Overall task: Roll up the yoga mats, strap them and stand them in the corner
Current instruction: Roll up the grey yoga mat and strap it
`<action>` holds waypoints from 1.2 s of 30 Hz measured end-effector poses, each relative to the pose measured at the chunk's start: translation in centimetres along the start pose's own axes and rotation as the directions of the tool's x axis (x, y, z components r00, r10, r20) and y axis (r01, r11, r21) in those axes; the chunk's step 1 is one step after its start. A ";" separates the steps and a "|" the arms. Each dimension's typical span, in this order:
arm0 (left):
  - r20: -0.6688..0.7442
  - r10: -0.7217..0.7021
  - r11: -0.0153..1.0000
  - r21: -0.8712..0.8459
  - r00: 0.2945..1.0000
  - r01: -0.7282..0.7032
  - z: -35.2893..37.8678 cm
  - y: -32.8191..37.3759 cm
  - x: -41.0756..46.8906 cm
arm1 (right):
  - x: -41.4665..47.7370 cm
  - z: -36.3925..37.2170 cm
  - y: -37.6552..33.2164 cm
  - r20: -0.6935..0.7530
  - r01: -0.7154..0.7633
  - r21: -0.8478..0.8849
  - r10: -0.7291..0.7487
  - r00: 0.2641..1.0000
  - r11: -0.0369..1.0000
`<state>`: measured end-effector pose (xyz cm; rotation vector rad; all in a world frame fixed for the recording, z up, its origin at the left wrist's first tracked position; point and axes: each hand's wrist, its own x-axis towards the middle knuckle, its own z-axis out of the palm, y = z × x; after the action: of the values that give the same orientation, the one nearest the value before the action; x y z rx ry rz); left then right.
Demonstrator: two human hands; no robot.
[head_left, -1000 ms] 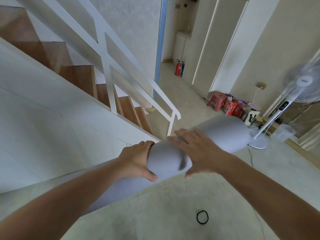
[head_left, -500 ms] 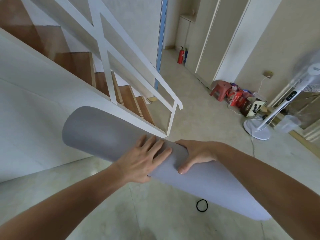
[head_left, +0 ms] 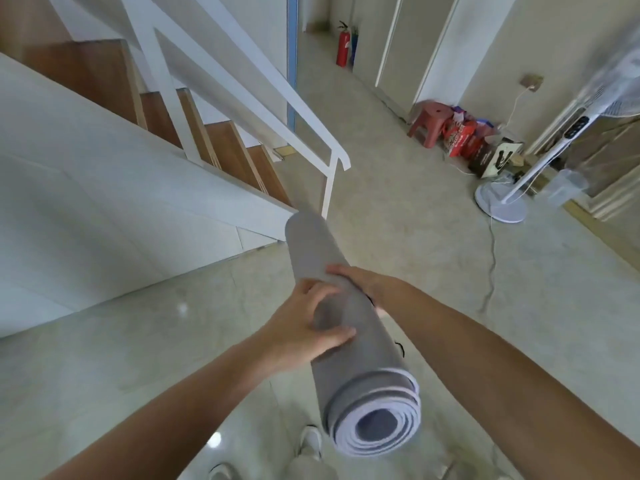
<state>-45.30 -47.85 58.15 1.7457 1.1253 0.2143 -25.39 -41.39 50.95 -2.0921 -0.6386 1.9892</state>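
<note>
A rolled grey yoga mat (head_left: 320, 251) is held in the air in front of me, pointing away, its spiral end (head_left: 375, 424) facing me. My left hand (head_left: 304, 327) wraps the roll from the left near its middle. My right hand (head_left: 367, 284) grips it from the right, just beyond the left hand. A black elastic strap (head_left: 401, 349) on the floor peeks out from behind the roll; most of it is hidden.
A staircase with a white railing (head_left: 311, 133) rises at the left. A white standing fan (head_left: 502, 202) with a trailing cord, a red stool (head_left: 431, 121), boxes and a fire extinguisher (head_left: 343, 46) stand along the right wall. My shoes (head_left: 310, 441) show below.
The roll has swung from lying crosswise to pointing away from me, with its spiral end now toward me. Both hands shifted grip around its middle.
</note>
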 end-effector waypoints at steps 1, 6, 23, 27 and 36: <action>0.116 -0.004 0.999 -0.051 0.993 0.010 -0.3 0.2 0.2 | 1.2 -0.5 0.6 0.007 -0.026 0.048 0.025 1.000 0.999; 0.325 -0.017 0.991 0.134 0.945 -0.028 0.0 -0.7 1.8 | 4.7 -1.2 2.9 0.008 -0.088 0.172 0.088 0.996 0.981; 0.082 -0.395 0.804 -0.451 0.915 0.387 8.5 -18.5 22.7 | 19.5 -1.3 7.1 -0.128 0.120 0.238 -0.091 0.988 0.964; 0.108 -0.370 0.868 -0.312 0.923 0.385 12.3 -23.1 26.7 | 24.9 -1.8 8.6 -0.329 0.114 0.197 -0.044 0.943 0.974; 0.030 -0.380 0.923 -0.045 0.925 0.381 17.1 -25.4 31.1 | 30.4 -3.1 9.9 -0.690 -0.081 -0.140 -0.038 0.723 0.987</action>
<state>-32.82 -33.57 18.81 1.4463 1.4057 -0.0152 -20.30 -36.78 19.55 -2.6900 -0.6204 1.0079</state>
